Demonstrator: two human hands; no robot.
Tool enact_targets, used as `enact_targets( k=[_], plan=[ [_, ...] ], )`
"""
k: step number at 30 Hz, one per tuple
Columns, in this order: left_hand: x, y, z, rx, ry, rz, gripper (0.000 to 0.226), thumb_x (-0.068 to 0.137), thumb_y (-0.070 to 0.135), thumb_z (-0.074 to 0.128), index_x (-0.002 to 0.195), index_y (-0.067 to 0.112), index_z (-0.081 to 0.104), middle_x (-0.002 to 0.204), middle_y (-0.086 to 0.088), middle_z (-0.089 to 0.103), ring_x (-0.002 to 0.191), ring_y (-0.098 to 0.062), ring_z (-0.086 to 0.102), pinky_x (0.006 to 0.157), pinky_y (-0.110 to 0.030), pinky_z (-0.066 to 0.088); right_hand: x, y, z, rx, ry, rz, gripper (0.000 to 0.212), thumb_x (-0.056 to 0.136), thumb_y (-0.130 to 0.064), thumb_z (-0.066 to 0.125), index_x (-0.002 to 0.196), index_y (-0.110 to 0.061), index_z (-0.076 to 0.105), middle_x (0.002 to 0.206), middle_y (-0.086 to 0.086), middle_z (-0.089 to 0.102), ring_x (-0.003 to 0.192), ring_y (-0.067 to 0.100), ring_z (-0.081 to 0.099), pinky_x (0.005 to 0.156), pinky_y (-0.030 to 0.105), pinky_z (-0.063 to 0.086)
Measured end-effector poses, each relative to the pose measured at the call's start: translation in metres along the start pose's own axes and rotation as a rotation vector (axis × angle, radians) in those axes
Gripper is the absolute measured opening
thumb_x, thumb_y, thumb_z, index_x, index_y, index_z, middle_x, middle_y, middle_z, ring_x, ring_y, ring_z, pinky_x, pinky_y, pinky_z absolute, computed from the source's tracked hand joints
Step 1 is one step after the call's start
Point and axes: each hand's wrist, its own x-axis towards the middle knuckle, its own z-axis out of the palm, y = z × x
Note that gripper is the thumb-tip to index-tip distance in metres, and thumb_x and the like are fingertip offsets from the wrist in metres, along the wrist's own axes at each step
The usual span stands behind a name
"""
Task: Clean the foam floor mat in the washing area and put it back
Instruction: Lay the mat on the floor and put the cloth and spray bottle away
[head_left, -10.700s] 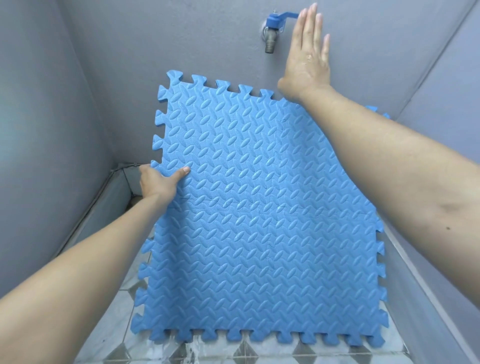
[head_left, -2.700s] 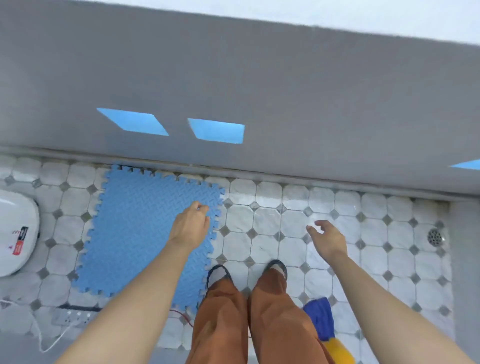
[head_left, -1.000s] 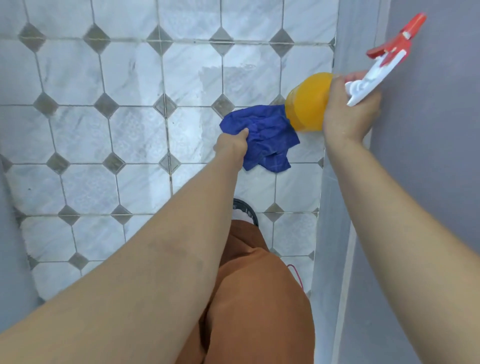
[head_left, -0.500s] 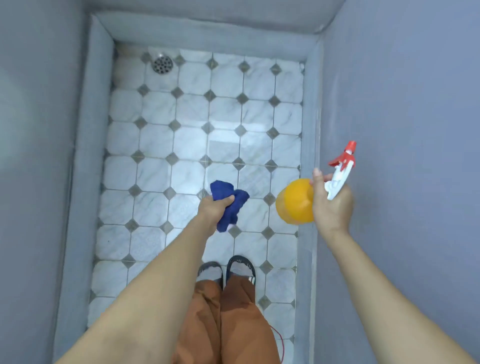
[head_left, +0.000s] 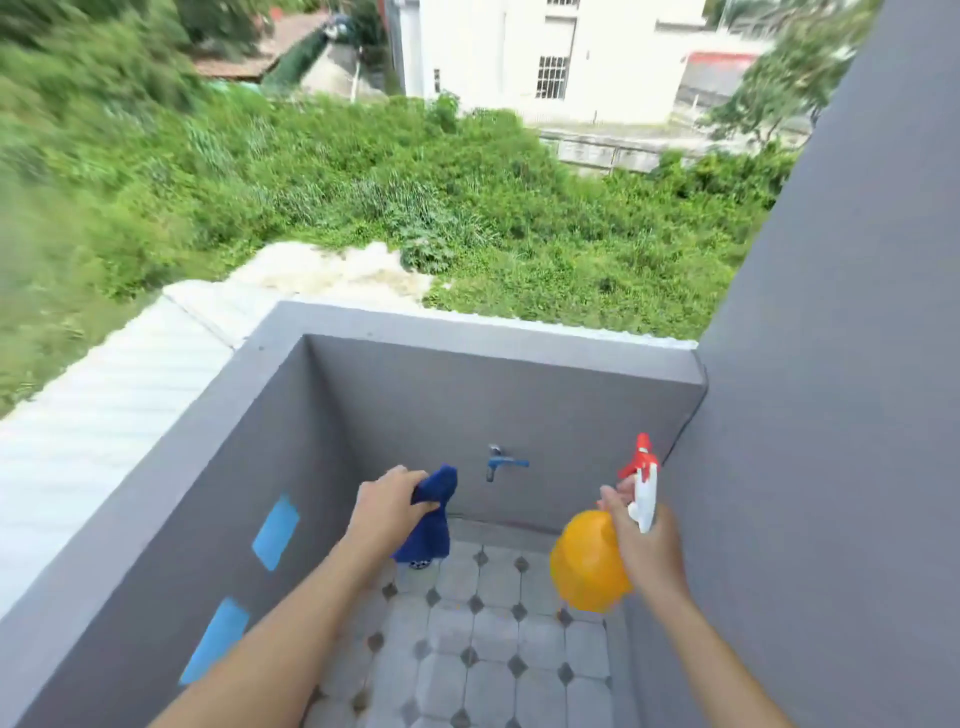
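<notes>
My left hand (head_left: 387, 506) grips a dark blue cloth (head_left: 428, 525) that hangs down from my fist. My right hand (head_left: 641, 540) holds an orange spray bottle (head_left: 584, 564) by its neck, with its white and red trigger head (head_left: 643, 480) pointing up. Both hands are raised in front of me over the tiled floor (head_left: 483, 649) of the washing area. A blue tap (head_left: 498, 462) sticks out of the far grey wall between my hands. The foam floor mat is out of view.
Grey walls close in the narrow washing area: a low parapet (head_left: 483, 332) at the far end, a low wall with two blue openings (head_left: 275, 530) on the left, a tall wall (head_left: 831, 415) on the right. Beyond the parapet lie green bushes and a white building.
The view has lifted from the floor toward the far wall and the outdoors. Both hands have come up with the cloth and spray bottle, and the tap is now in sight.
</notes>
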Motion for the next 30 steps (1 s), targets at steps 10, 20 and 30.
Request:
enact_targets(
  k=[10, 20, 30],
  plan=[
    [0.149, 0.052, -0.138, -0.161, 0.157, 0.116, 0.026, 0.092, 0.035, 0.045, 0.072, 0.018, 0.05, 0.069, 0.008, 0.062, 0.068, -0.009, 0.058, 0.071, -0.029, 0.045, 0.166, -0.165, 0.034, 0.137, -0.09, -0.219, 0.012, 0.095, -0.028, 0.061, 0.094, -0.017, 0.056, 0.083, 0.004, 0.068, 0.074, 0.005, 0.065, 0.067, 0.027, 0.044],
    [0.271, 0.058, -0.132, -0.153, -0.059, 0.167, 0.022, 0.084, 0.039, 0.055, 0.072, 0.021, 0.054, 0.072, 0.003, 0.064, 0.076, -0.016, 0.062, 0.078, -0.038, 0.051, 0.293, -0.198, 0.106, 0.139, -0.127, -0.169, 0.012, 0.094, -0.031, 0.061, 0.091, -0.023, 0.053, 0.085, 0.007, 0.068, 0.08, 0.011, 0.066, 0.071, 0.029, 0.044],
    [0.377, 0.041, -0.112, -0.104, -0.285, 0.297, 0.029, 0.081, 0.036, 0.066, 0.081, 0.009, 0.057, 0.074, -0.003, 0.061, 0.072, -0.015, 0.054, 0.066, -0.029, 0.042, 0.326, -0.185, 0.16, 0.1, -0.029, -0.071, 0.018, 0.094, -0.033, 0.058, 0.097, -0.015, 0.057, 0.089, 0.007, 0.07, 0.079, -0.002, 0.065, 0.067, 0.023, 0.042]
  ],
)
